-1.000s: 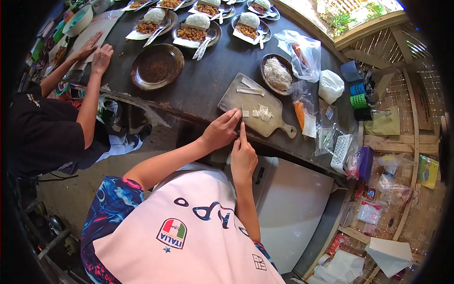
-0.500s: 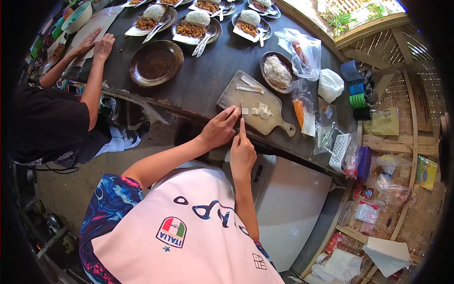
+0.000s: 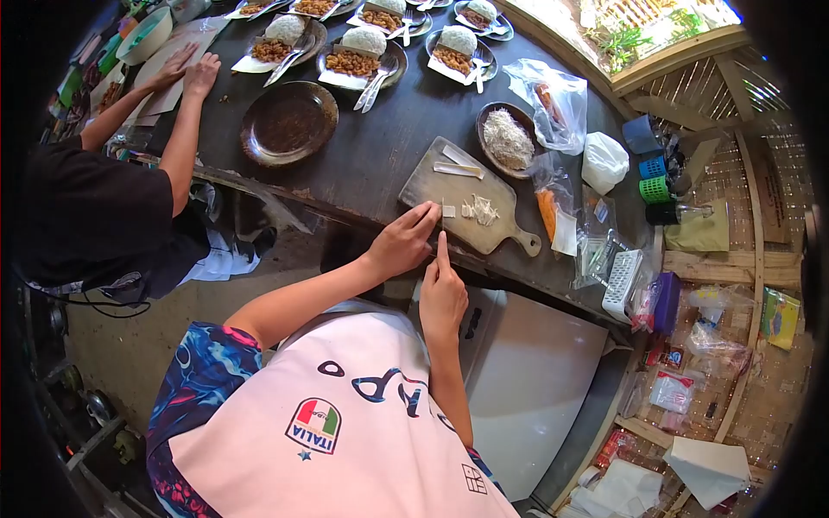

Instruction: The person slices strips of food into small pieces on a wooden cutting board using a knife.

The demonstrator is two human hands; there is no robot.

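On a wooden cutting board [image 3: 490,239] at the table's near edge, my left hand [image 3: 404,239] pinches with its fingertips beside a small pale, flat piece of food [image 3: 449,211]; what lies under the fingers is mostly hidden. My right hand [image 3: 444,298] is closed, its index finger stretched forward along what looks like a knife [image 3: 443,210], whose thin blade shows edge-on beside the left fingertips. The handle is hidden in the palm. Right of the blade lies a small heap of thin pale strips [image 3: 481,210]. Longer pale pieces [image 3: 458,169] rest at the board's far end.
Beyond the board stand a bowl of pale shreds [image 3: 508,138], an empty brown plate [image 3: 288,123] and several plates of rice [image 3: 363,41]. Plastic bags [image 3: 557,99] and a white basket [image 3: 622,281] are at right. Another person's hands [image 3: 192,71] rest on paper at left.
My right hand has drawn back slightly toward me, with its index finger still extended. My left hand stays at the board. The other person's hands have shifted a little, and the view has moved slightly.
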